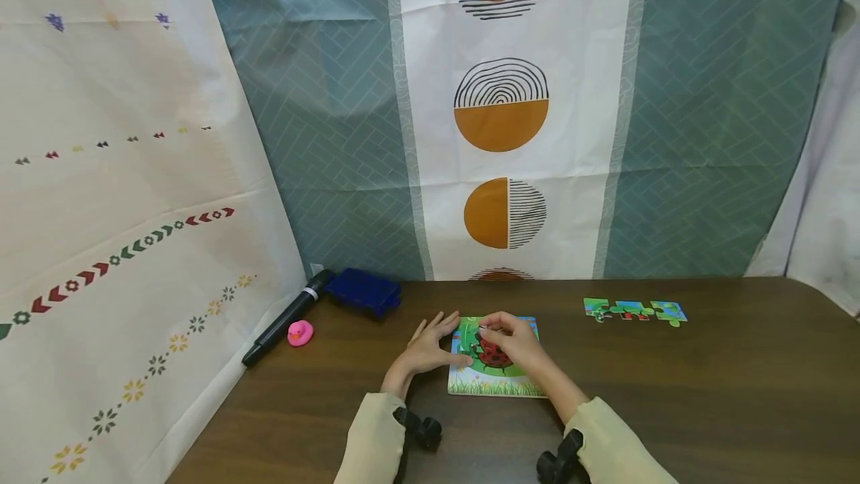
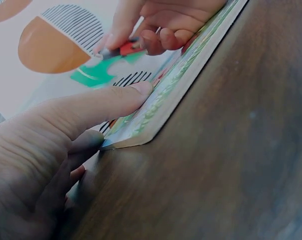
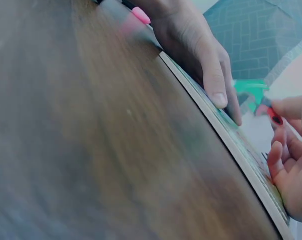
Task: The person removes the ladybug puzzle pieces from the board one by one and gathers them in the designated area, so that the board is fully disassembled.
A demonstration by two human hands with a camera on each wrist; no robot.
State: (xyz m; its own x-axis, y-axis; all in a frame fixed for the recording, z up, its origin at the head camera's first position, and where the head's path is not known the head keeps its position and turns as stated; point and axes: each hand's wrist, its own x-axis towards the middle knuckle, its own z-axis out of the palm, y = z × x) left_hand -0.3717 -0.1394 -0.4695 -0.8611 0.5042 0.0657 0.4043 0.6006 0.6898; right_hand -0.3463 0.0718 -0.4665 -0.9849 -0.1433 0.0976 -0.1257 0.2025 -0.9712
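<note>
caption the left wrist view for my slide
Left hand rests on a puzzle board while the right hand holds a green-and-red puzzle piece.

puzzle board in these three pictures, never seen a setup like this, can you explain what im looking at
No machine: a person works with bare hands. The wide picture comes from a camera on the head, the two close ones from a camera on each wrist. On the table lies a puzzle board with a ladybug picture; loose pieces lie to the right, and a pink duck, a black marker and a blue thing to the left. The right hand pinches one puzzle piece, lifted off the board; the left hand touches the board's left side.
</note>
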